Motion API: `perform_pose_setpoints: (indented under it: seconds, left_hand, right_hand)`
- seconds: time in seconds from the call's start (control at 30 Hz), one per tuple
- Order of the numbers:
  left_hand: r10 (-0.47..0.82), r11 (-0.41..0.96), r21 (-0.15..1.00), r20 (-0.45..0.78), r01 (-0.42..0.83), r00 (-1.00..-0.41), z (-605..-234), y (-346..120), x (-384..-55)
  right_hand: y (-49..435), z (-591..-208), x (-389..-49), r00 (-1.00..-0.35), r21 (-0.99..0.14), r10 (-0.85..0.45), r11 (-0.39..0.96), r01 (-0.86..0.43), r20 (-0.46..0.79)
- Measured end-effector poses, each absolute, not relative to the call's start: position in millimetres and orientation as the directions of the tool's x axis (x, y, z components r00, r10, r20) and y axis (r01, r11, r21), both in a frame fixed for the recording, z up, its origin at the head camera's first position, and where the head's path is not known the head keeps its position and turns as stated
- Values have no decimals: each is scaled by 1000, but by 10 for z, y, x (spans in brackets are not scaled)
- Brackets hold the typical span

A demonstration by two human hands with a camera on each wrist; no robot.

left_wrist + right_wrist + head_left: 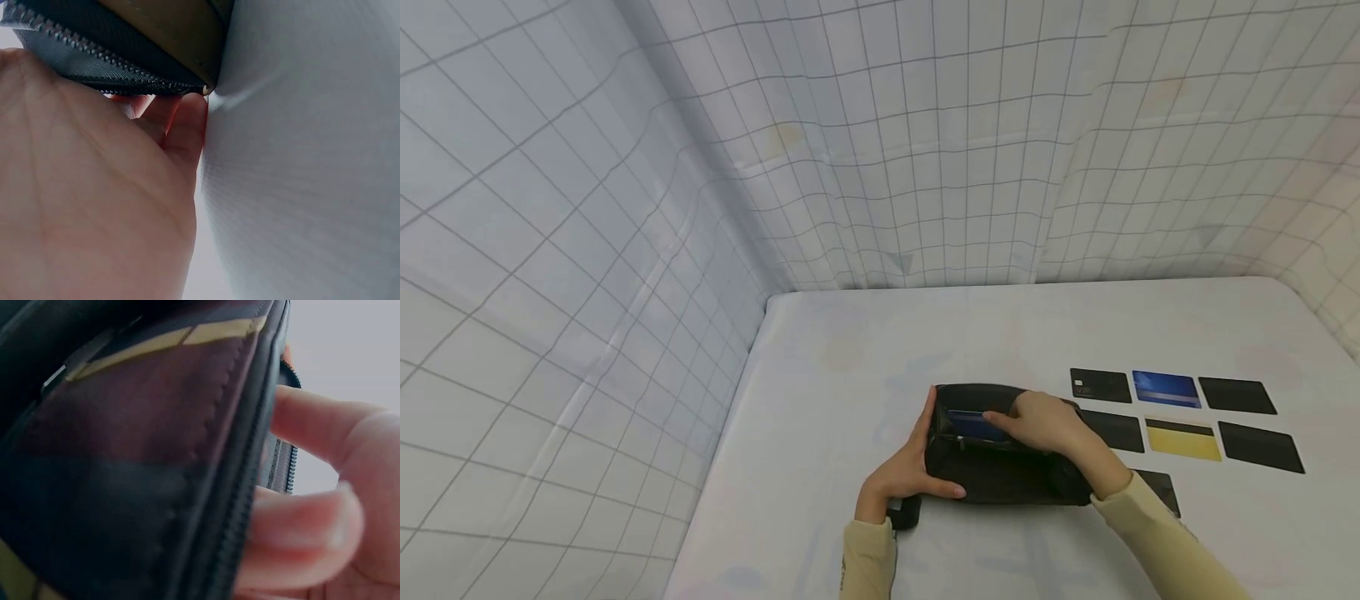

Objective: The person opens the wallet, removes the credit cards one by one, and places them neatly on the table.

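A black zip-around wallet [992,483] stands spread open on the white table, its dark inside facing up. My left hand [901,473] grips its left end, thumb along the near edge and fingers along the side. In the left wrist view, the fingertips [190,106] lie right under the zipped corner of the wallet. My right hand [1048,422] reaches over the far right side into the opening, thumb pointing left at a dark blue card [972,425]. Plaid lining [131,419] shows in the right wrist view. I cannot tell what the right fingers pinch.
Several cards lie in rows to the right, among them a black VIP card [1101,386], a blue card [1166,389] and a gold card [1183,440]. A small black device [904,512] sits by the left wrist. Grid-patterned white curtains [887,167] hang around the table.
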State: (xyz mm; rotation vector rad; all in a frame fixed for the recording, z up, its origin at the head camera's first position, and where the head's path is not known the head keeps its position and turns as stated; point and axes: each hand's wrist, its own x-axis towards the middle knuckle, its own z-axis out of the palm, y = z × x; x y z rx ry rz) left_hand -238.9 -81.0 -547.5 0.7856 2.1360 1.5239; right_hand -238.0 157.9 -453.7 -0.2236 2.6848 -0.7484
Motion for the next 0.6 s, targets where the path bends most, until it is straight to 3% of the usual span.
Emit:
perform_pose_setpoints:
  seconds: [0.6]
  left_hand:
    - [638, 239, 945, 20, 223, -770, -5505, -748, -2273]
  right_hand:
    - [1686, -4583, -2281, -934, -568, -288, 814, -122, -212]
